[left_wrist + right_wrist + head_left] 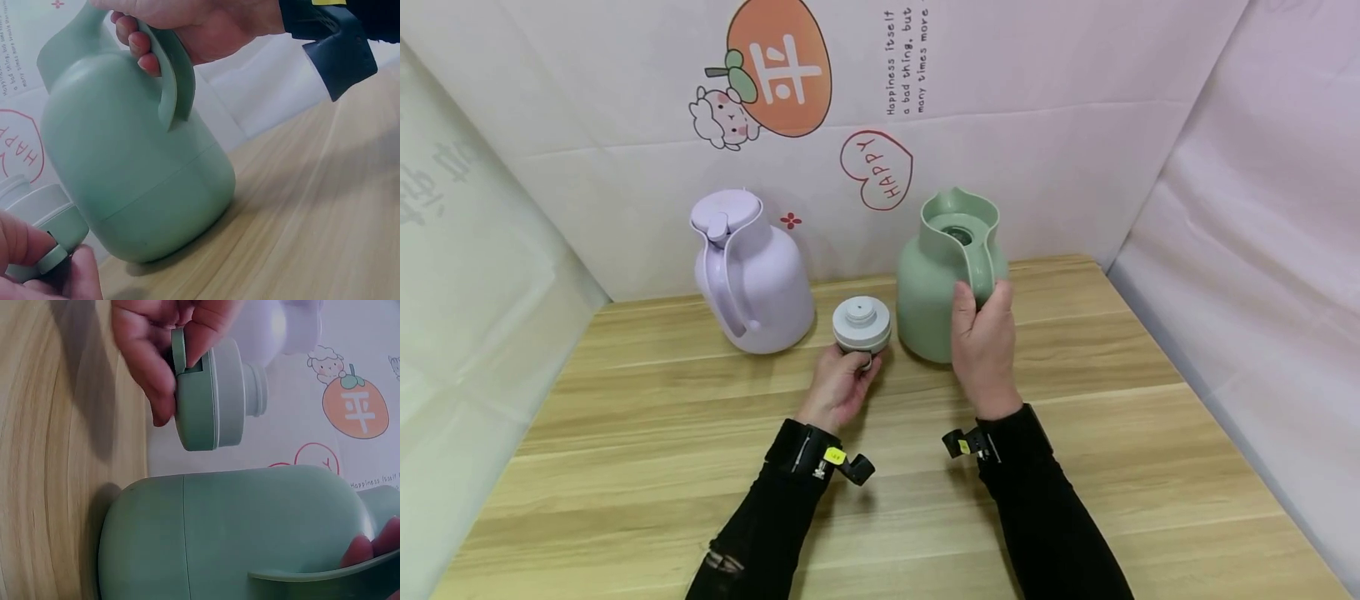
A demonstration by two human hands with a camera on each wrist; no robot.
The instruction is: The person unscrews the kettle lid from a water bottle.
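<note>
Upside down, a lid (861, 323) with a green shell and a pale grey plug is held by my left hand (839, 387), the plug facing up. In the right wrist view the thumb and fingers pinch the lid's green tab (179, 351). My right hand (987, 350) grips the handle (178, 81) of a green thermos jug (925, 287), fingers curled round it. The jug stands upright with its mouth (959, 234) uncovered. Between lid and jug there is a small gap in the right wrist view.
A lilac thermos jug (767, 287) with its lid on stands at the back left of the wooden table (700, 500). Behind both jugs hangs a white printed cloth (1022, 75). More white cloth (1247, 217) closes off the right side.
</note>
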